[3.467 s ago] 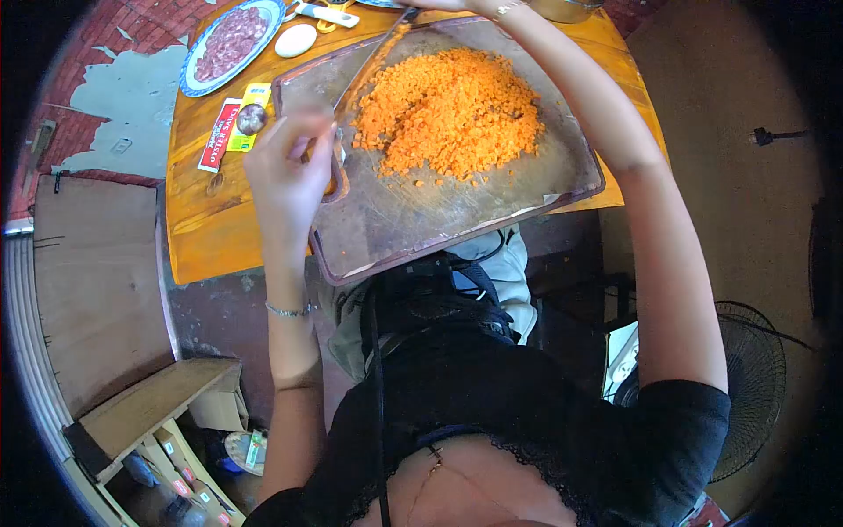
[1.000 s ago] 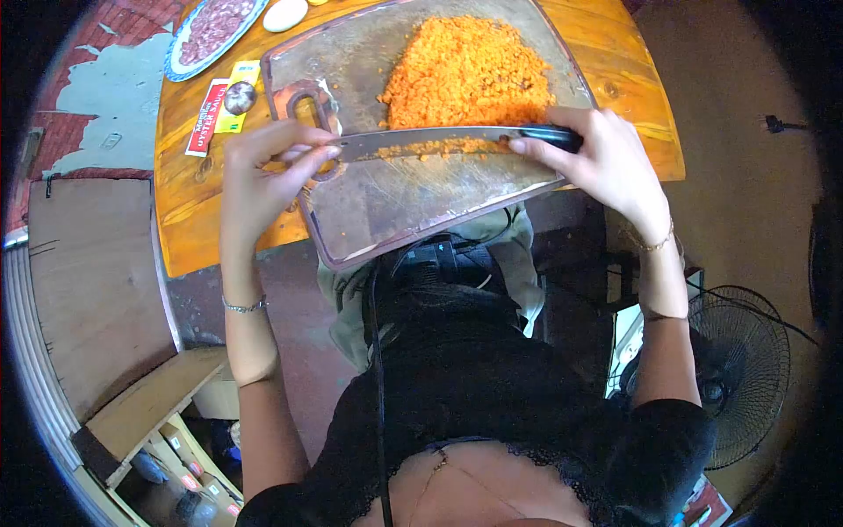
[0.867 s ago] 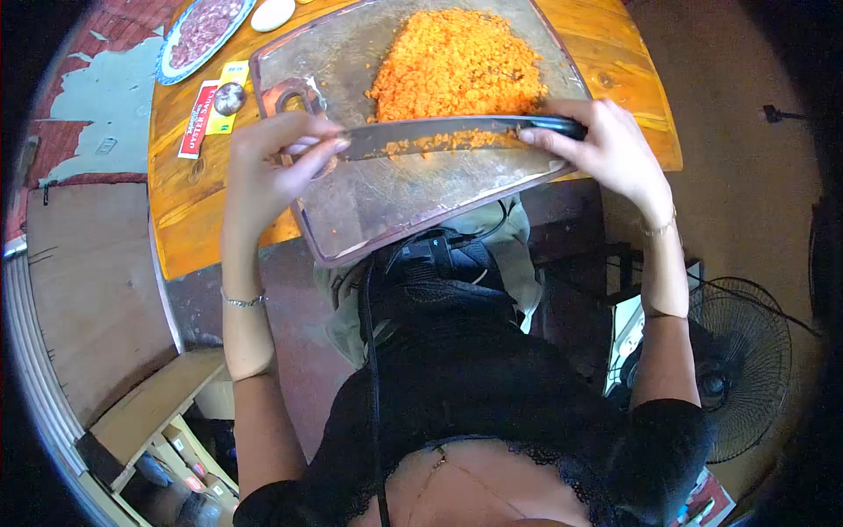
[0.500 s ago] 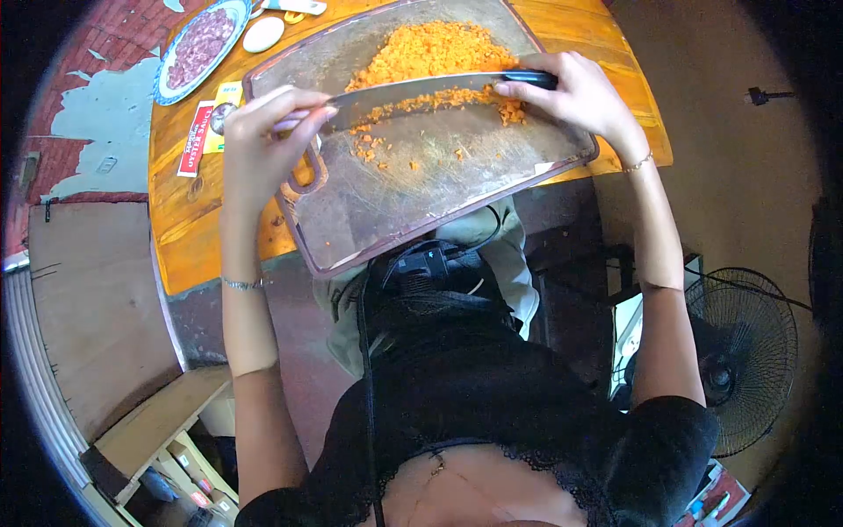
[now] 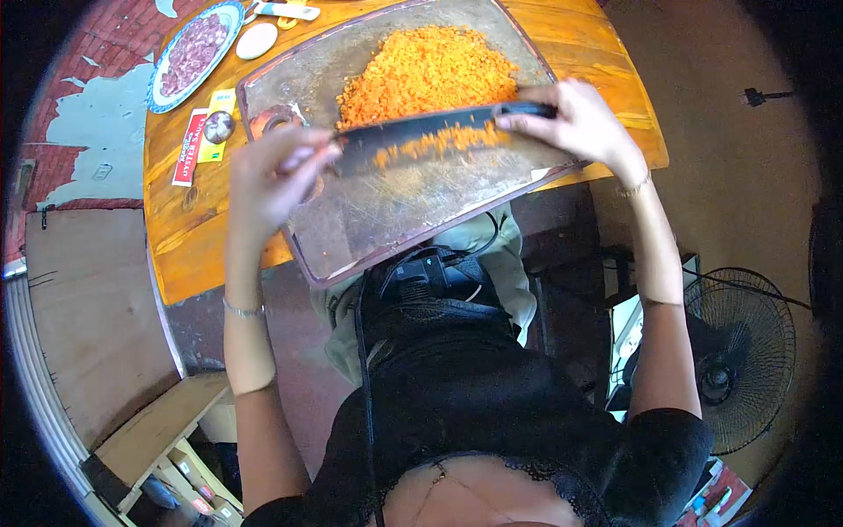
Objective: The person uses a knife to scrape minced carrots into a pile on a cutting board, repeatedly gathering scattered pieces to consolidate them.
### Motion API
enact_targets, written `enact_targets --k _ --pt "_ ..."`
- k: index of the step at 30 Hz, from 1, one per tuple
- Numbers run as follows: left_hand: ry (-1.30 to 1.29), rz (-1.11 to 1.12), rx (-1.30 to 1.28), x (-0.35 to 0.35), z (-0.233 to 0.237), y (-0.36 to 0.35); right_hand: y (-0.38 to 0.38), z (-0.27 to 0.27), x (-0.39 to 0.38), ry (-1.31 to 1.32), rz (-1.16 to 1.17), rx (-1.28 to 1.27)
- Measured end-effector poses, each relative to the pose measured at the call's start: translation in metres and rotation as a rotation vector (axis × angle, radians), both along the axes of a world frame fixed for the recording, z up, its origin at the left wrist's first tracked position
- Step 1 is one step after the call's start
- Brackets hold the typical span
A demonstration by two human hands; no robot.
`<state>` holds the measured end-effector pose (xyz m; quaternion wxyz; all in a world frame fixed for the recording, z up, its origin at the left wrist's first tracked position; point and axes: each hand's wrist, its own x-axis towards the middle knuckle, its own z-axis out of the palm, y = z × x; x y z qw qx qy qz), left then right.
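Both hands close on a broad knife [image 5: 395, 145] held crosswise over a worn cutting board [image 5: 386, 215]: the right hand [image 5: 580, 123] is wrapped around the dark handle, while the left hand [image 5: 272, 176] pinches the far end of the blade between fingertips and thumb, well clear of the edge. The blade lies tilted, its flat turned up towards the camera, with a streak of orange bits clinging to it, just beside the near fringe of a heap of minced carrot [image 5: 426, 70] that fills the far half of the board. By the look of it, the knife is stiff and fairly heavy, and is safest taken by the handle and the blunt spine, as it is here; the carrot is light, loose and damp, likely to stick to steel and to scatter at a careless push. The board rests on a varnished wooden table [image 5: 189, 237], its near corner jutting past the table's edge towards the person's lap. At the table's far left stand a blue-rimmed plate [image 5: 158, 88] of chopped raw meat, a small white dish [image 5: 256, 39] and two sauce sachets [image 5: 198, 136]; a floor fan [image 5: 746, 369] sits low on the right
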<state>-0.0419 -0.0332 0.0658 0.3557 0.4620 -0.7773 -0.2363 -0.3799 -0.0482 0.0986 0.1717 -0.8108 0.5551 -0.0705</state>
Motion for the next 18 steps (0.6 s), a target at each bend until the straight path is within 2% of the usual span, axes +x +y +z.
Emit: enact_targets --k 4,9,12,15,18 --pt "0.006 -0.07 -0.214 -0.001 0.004 -0.03 -0.015 0.012 0.006 0.041 -0.063 -0.116" --pt "0.061 -0.013 -0.118 0.005 0.021 -0.015 -0.013 0.019 0.007 -0.027 -0.019 -0.161" --pt "0.003 0.07 0.001 0.011 0.017 -0.008 -0.034 -0.003 0.0 -0.293 0.027 -0.037" --pt "-0.029 0.102 0.045 0.016 0.015 -0.003 -0.049 -0.007 0.011 -0.418 0.011 0.018" --pt "-0.015 0.098 0.041 0.017 0.018 0.002 -0.059 0.003 0.029 -0.51 0.102 -0.148"
